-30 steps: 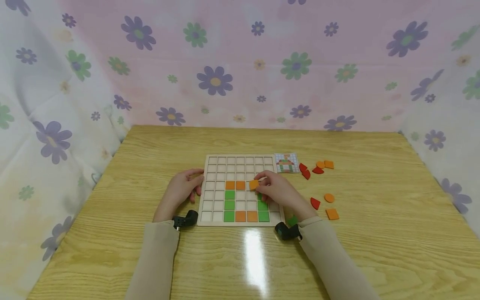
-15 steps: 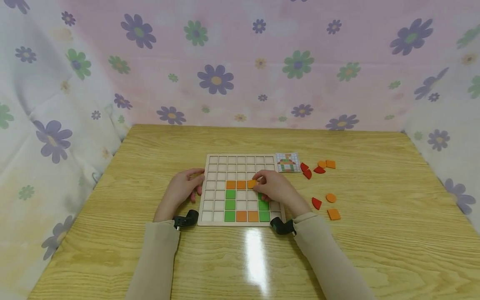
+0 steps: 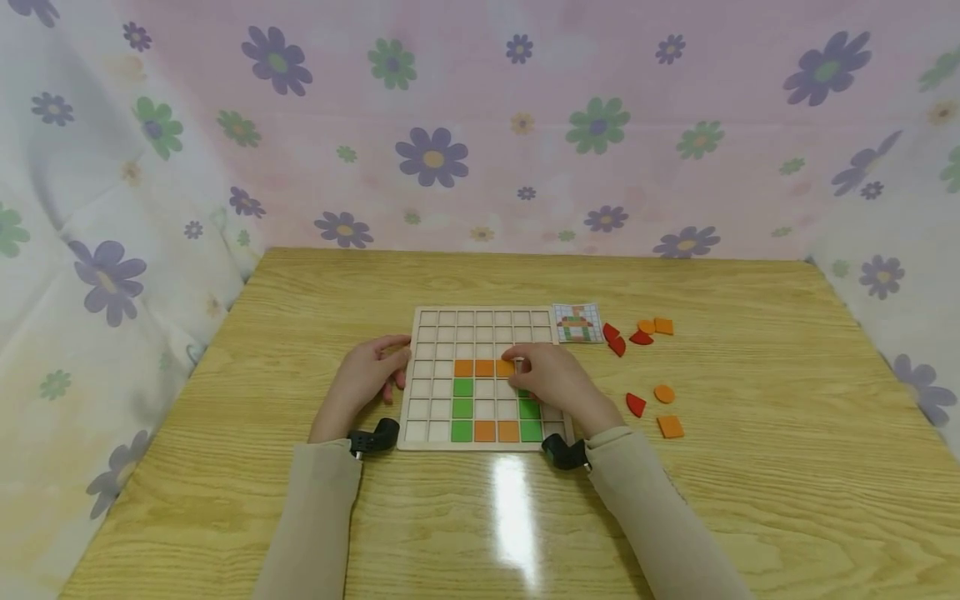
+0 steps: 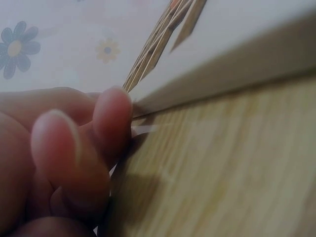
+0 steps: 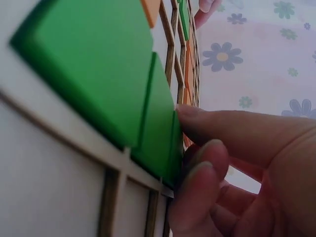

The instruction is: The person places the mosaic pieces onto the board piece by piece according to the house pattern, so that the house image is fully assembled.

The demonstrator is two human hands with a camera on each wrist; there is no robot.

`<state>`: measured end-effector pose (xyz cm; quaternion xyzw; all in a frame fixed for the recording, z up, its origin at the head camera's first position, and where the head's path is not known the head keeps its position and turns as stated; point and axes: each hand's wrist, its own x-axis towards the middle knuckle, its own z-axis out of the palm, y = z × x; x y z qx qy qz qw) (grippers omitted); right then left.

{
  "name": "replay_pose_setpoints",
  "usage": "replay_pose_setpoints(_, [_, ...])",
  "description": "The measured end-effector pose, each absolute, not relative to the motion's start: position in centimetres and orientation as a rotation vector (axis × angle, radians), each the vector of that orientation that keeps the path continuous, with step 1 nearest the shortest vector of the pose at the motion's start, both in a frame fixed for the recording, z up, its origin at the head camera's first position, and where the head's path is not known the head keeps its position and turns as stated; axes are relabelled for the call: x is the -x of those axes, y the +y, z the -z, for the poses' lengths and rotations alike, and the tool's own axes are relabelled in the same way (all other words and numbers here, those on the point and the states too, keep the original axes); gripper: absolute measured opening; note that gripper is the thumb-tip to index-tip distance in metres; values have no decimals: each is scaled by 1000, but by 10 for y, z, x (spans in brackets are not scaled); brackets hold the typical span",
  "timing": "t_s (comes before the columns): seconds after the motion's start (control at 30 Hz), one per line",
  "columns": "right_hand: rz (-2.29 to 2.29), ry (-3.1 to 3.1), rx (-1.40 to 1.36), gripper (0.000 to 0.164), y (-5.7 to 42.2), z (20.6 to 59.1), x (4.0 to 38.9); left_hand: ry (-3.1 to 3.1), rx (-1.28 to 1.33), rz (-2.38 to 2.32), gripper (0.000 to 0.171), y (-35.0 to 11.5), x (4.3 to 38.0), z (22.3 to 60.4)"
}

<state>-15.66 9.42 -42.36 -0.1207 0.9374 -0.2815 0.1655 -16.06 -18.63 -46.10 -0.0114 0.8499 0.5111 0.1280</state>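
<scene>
A wooden grid board [image 3: 446,332] lies on the table, with green square tiles [image 3: 462,408] and orange square tiles [image 3: 484,367] in some cells. At the right end of the upper orange row, my right hand [image 3: 555,379] has its fingertips over another orange square tile [image 3: 503,367], which sits level with its neighbours. In the right wrist view, fingertips [image 5: 190,116] are close to the column of green tiles [image 5: 106,64]; the orange tile under them is hidden. My left hand [image 3: 362,377] rests at the board's left edge, fingers loosely bent, holding nothing.
A pattern card [image 3: 577,323] lies at the board's upper right corner. Right of it are red quarter-circle pieces [image 3: 617,345], orange round pieces [image 3: 664,393] and loose orange squares [image 3: 671,427]. A flowered cloth [image 3: 480,125] hangs behind the table [image 3: 750,375].
The right hand has brought the orange tile down and slightly left into the cell beside the other orange tiles, and its fingers have spread a little. The left hand stays at the board's edge.
</scene>
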Motion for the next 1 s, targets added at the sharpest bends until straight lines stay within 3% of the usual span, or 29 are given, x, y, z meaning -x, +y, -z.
replay_pose_setpoints(0.27, [958,2565,341,40,103,423,158,2473,34,-1498,36,-186,161,460])
replay_pose_setpoints(1.0, [909,2647,564,32,155,410,128,2453,12,-1486,40,-186,160,458])
